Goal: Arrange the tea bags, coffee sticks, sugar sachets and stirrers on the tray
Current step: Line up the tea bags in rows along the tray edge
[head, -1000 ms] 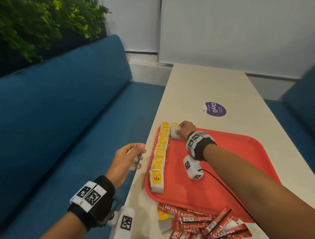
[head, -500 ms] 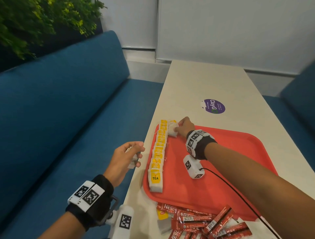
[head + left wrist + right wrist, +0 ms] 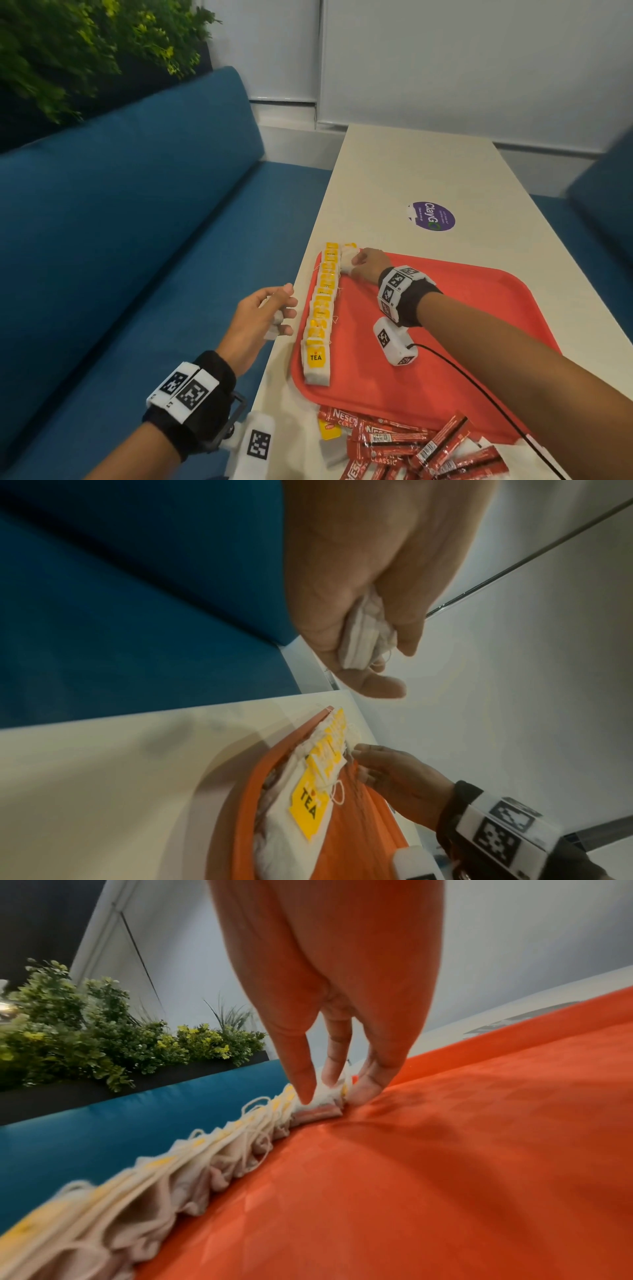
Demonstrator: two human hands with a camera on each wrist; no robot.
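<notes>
Along tray left edge, tea-bag row, right side open

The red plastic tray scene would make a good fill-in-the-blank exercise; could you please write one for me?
1. The row of yellow-tagged tea bags lies along the ____ edge of the red plastic tray.
2. The left hand holds a few white ____ off the tray.
3. The red coffee sticks lie on the ____, not on the tray.
4. The right hand pinches a tea bag at the row's ____ end.

Missing words: left; tea bags; table; far
</notes>
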